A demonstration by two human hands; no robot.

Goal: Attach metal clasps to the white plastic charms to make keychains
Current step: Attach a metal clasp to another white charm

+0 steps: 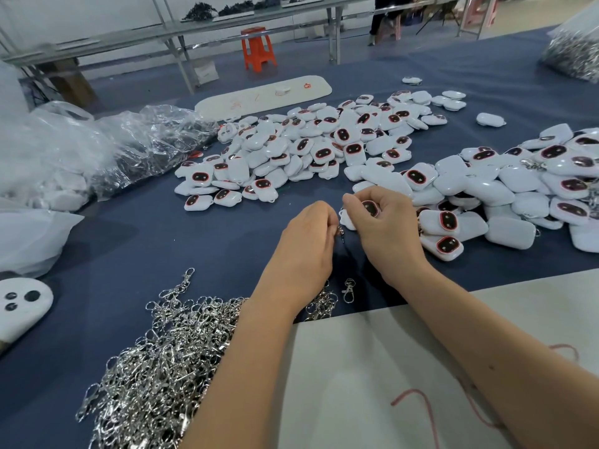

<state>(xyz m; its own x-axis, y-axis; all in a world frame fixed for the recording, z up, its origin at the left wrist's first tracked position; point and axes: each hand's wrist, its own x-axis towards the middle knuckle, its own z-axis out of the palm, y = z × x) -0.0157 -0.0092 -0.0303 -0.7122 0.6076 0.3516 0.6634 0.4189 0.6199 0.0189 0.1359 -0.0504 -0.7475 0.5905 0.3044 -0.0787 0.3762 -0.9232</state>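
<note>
Both hands meet over the blue table cloth, w/ the work held just above it. Right hand has its fingers curled round one white charm (dark oval face w/ red rim showing between the fingers). Left hand is curled too, pinching a small metal clasp at its fingertips, right beside the charm's lower left edge; can't tell if clasp & charm are actually hooked together, that spot is too small and partly hidden.

Loose charms lie in two heaps: a big heap beyond the hands at centre, and another heap to the right, touching the right hand's far side; some in the right heap show bits of metal at their edges. A few single charms sit apart farther back.

Near left, a big tangle of silver clasps runs under the left forearm; one lone clasp lies between the two wrists. Crumpled clear plastic bags sit far left, another bag of metal bits far right corner. White sheet covers the near table edge under both forearms, w/ a pink thread on it. Orange stool on the floor behind.
</note>
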